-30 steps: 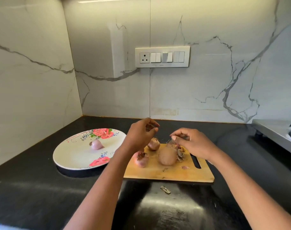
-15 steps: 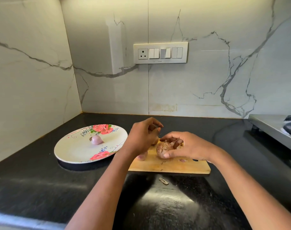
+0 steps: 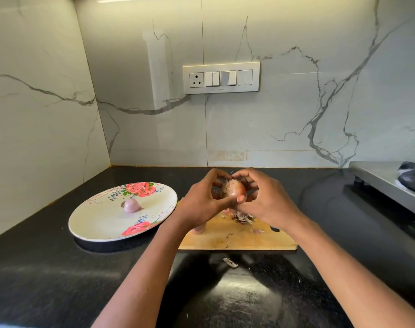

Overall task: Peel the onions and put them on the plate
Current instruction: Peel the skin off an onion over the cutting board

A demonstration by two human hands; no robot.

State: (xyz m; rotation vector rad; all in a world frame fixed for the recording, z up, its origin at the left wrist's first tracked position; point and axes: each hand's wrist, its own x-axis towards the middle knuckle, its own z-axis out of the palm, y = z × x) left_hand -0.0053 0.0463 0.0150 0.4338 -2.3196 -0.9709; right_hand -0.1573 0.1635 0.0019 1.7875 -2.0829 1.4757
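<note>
Round papery onion [image 3: 234,190] gripped by both hands.

An unpeeled onion [image 3: 234,191], tan-pink with dry root fibres at its top, is held above the cutting board [image 3: 239,237] between the left hand [image 3: 199,204] and right hand [image 3: 268,204]. A peeled pale-purple onion [image 3: 131,205] lies on its side on the floral plate [image 3: 95,223], well to the left of the left hand. Loose skin scraps [image 3: 244,218] lie on the board just below the right hand.

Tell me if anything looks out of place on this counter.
One stray scrap of onion skin lies on the black counter in front of the cutting board, apart from the heap of peelings on the board. Nothing else stands out.
</note>
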